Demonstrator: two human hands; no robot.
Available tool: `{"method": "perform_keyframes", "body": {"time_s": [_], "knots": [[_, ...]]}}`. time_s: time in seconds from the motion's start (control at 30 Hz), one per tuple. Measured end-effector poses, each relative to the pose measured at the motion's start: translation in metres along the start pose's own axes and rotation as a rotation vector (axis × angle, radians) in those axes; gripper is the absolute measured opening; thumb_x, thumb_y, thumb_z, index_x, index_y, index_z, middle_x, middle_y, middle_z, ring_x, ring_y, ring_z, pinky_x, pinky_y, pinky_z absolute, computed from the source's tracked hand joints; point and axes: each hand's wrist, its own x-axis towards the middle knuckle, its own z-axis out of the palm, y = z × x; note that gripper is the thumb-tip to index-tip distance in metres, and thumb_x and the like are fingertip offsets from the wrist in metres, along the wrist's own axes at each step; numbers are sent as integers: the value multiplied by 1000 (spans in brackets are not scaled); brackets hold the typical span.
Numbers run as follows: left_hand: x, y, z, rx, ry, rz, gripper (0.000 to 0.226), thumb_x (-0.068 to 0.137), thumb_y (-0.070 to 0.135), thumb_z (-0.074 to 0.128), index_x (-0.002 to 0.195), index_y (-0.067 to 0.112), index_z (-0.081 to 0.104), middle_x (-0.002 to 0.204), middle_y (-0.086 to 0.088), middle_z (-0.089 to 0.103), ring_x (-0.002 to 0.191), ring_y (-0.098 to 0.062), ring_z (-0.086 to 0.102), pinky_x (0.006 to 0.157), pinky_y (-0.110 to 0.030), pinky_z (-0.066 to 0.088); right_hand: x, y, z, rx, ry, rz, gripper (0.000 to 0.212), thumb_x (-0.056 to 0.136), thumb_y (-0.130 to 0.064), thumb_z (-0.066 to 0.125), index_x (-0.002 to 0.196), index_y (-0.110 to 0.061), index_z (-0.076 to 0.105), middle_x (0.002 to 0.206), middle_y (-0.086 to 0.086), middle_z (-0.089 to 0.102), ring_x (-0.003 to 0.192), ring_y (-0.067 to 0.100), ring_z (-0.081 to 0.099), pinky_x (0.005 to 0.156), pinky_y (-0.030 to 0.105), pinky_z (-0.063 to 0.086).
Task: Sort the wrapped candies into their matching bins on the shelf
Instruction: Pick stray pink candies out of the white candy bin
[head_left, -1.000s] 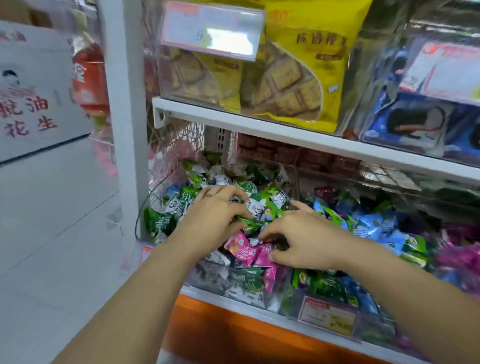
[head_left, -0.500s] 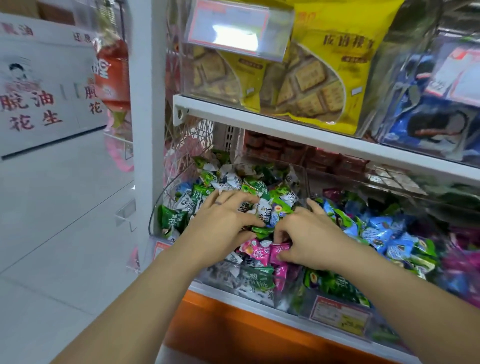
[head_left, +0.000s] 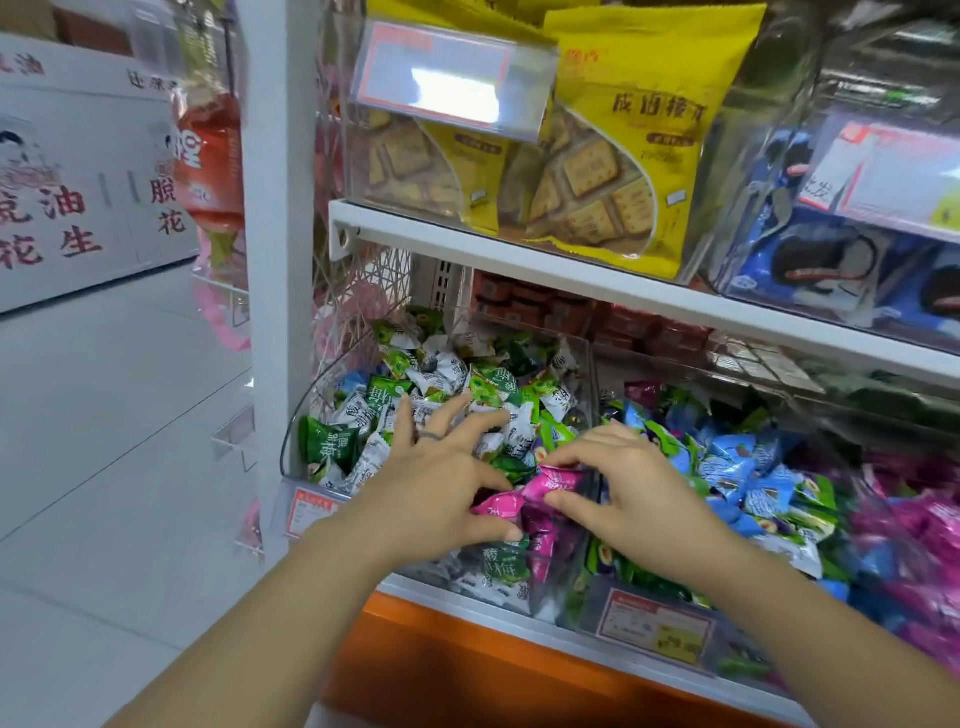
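A person's two bare hands work over clear candy bins on a shop's lower shelf. The right hand (head_left: 636, 491) curls its forefinger and thumb round a pink candy (head_left: 553, 482) and pinches it at the front of the left bin (head_left: 311, 400), right against the clear divider (head_left: 592, 364) that parts this bin from the middle bin (head_left: 582, 603). The left hand (head_left: 441, 491) is fanned wide, its fingers nearly straight and lying on the green-and-white candies (head_left: 395, 389) heaped in the left bin, and it grips nothing; its thumb touches the underside of a second pink piece (head_left: 497, 506) just beside the pinched one. A ring (head_left: 430, 435) shows on one left finger. More pink wrappers sit below, pressed against the bin's front wall among the green ones. The middle bin holds mostly blue candies (head_left: 737, 467) mixed with green, and a blurred mass of pink candies (head_left: 914, 525) fills the far right. Price tags (head_left: 655, 626) hang on the bin fronts above an orange base (head_left: 467, 670). On the upper shelf (head_left: 571, 267) stand yellow biscuit bags (head_left: 639, 150) and, to their right, blue packs (head_left: 831, 275)
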Motion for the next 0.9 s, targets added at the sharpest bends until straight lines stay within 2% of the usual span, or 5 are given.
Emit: {"method": "perform_keyframes", "body": {"time_s": [0.13,0.23,0.4,0.63,0.9], "knots": [[0,0,0,-103,139,19,36,82,62,56,106,38,69,152,19,17,144,-9,-8,113,-52,-17,-3,0,-3,85,90,27,27,83,-37,67,109,-28,66,92,-35,47,94,-11,44,104,21,31],[-2,-3,-7,-262,367,48,36,85,53,60,112,31,68,122,17,49,121,-3,40,112,-24,14,-7,0,-16,212,209,122,25,84,-32,67,108,-28,66,100,-32,55,98,-17,49,87,1,33],[-8,16,-18,-576,312,26,48,93,30,57,136,45,40,68,12,65,50,2,55,54,-11,43,-10,-14,-33,375,168,134,21,77,-31,73,95,-38,63,92,-24,66,90,-9,58,79,4,42],[-9,16,-15,-1278,44,3,41,81,32,50,111,59,55,109,-3,65,97,-19,66,83,-35,55,0,-30,-31,476,155,92,18,74,-26,76,85,-32,63,84,-21,66,84,-8,60,75,5,43],[-16,13,-17,-1206,132,30,39,81,34,64,117,27,54,95,0,71,85,-15,70,76,-32,58,3,-32,-27,458,29,-11,25,76,-25,75,96,-36,64,96,-27,65,96,-11,57,81,2,38]]}}
